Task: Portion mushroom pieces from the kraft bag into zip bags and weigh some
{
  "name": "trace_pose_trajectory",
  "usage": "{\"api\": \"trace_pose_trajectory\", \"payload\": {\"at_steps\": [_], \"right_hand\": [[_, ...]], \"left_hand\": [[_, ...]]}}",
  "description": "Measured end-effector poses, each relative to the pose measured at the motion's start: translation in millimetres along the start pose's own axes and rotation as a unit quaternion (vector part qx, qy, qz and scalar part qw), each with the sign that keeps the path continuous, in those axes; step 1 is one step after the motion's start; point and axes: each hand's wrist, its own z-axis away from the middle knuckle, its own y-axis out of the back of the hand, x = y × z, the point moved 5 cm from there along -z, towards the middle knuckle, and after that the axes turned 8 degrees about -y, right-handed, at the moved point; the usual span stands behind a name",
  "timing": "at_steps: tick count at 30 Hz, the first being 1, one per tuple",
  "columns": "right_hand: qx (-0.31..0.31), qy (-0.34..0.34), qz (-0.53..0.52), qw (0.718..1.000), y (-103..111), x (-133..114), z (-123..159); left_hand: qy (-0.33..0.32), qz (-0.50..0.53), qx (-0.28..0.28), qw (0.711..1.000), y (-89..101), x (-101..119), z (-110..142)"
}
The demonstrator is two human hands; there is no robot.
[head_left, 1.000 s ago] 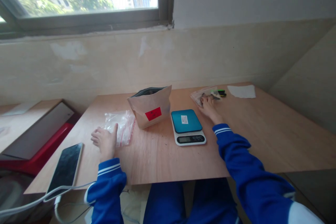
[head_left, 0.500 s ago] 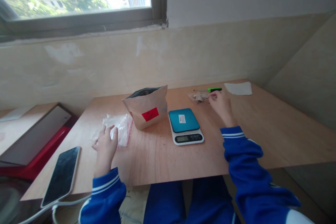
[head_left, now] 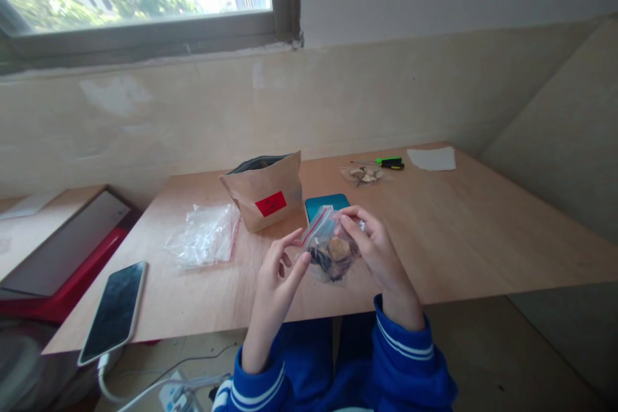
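Note:
My right hand [head_left: 374,248] pinches the top of a small clear zip bag [head_left: 331,250] with a red seal strip and brown dried pieces inside, held above the table's front edge. My left hand [head_left: 280,270] meets the bag's left side, with thumb and fingertips closed on its edge. Behind the bag the blue-topped kitchen scale [head_left: 326,203] is partly hidden. A brown paper pouch [head_left: 263,190] with a red label stands open just left of the scale. A pile of empty clear zip bags [head_left: 205,241] lies further left.
On the wooden table [head_left: 483,232], another small filled bag [head_left: 365,174] lies at the back beside a green-handled screwdriver [head_left: 390,161] and a white sheet [head_left: 431,158]. A phone [head_left: 114,310] on a white cable lies at the front left. A red-edged case [head_left: 62,251] sits left of the table.
My right hand came back from the far side of the table holding a filled bag. My left hand left the pile of empty bags and joined it in front of me.

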Motion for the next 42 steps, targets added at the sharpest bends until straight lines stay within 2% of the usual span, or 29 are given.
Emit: {"api": "trace_pose_trajectory", "payload": {"at_steps": [2, 4, 8, 11, 13, 14, 16, 20, 23, 29, 32, 37, 39, 42], "right_hand": [[-0.041, -0.011, -0.005, 0.999, -2.7, -0.4, 2.2], [-0.069, -0.018, 0.007, 0.997, -3.7, -1.3, 4.0], [-0.072, -0.008, 0.050, 0.996, -10.3, 6.2, 1.7], [0.001, 0.033, 0.098, 0.995, -16.4, 13.8, -2.3], [0.072, 0.075, 0.143, 0.984, -19.2, 12.3, -0.7], [0.084, 0.087, 0.156, 0.980, -22.0, 10.6, 1.2], [0.038, 0.079, 0.154, 0.984, -31.3, 8.2, 5.6], [-0.124, 0.029, 0.124, 0.984, -52.8, 6.6, 17.8], [-0.149, 0.025, 0.110, 0.982, -60.4, 7.2, 21.9], [-0.108, 0.040, 0.059, 0.992, -60.3, 9.5, 19.9], [-0.076, 0.048, 0.058, 0.994, -57.8, 8.8, 20.2], [-0.055, 0.031, 0.068, 0.996, -56.5, 11.4, 19.6], [-0.014, 0.032, 0.081, 0.996, -46.9, 12.7, 16.3], [0.084, 0.026, 0.095, 0.992, -20.1, 14.5, 10.8]], "left_hand": [[-0.003, -0.002, -0.010, 1.000, 4.6, 0.1, 0.6], [0.019, 0.039, -0.029, 0.999, 7.5, -2.1, 2.5], [0.054, 0.074, -0.051, 0.995, 5.4, -4.5, 6.7], [0.049, 0.072, -0.034, 0.996, 2.3, -2.8, 6.9], [0.051, 0.076, -0.005, 0.996, 2.3, -2.6, 6.0], [0.051, 0.075, 0.012, 0.996, 3.1, -2.7, 5.4], [0.045, 0.072, 0.050, 0.995, 5.7, -2.7, 4.2], [0.015, 0.082, 0.102, 0.991, 8.9, -1.2, 3.1], [0.011, 0.089, 0.113, 0.990, 8.5, -2.3, 3.8], [0.005, 0.091, 0.113, 0.989, 7.6, -0.3, 6.1], [0.017, 0.098, 0.114, 0.989, 4.4, 2.2, 7.1], [0.027, 0.073, 0.137, 0.987, 0.4, 1.2, 9.1], [0.024, 0.049, 0.171, 0.984, 5.2, -0.7, 11.2], [0.006, 0.001, 0.234, 0.972, 16.6, 0.4, 16.1]]}}
